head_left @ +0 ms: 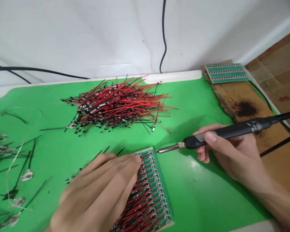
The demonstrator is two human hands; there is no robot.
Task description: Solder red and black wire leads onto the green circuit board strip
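A soldering iron (222, 131) lies in my right hand (228, 151), gripped like a pen with the thumb on top. Its metal tip points left, at the upper right corner of a green circuit board (163, 193). Rows of silver solder pads run along the board, with many red wires (141, 206) lying across it from the left. My left hand (103, 190) covers the board's upper left part, fingers closed together. Its fingertips press on a red wire near the top row; the wire's other end is hidden under the hand. Black wire ends stick out beyond the knuckles.
A big heap of red and black wires with small connectors (118, 106) lies on the green mat (190, 106). Loose black-wired pieces (26, 175) are scattered at left. Another circuit board (227, 73) rests on a scorched wooden board (246, 100) at right. Black cables hang against the white wall.
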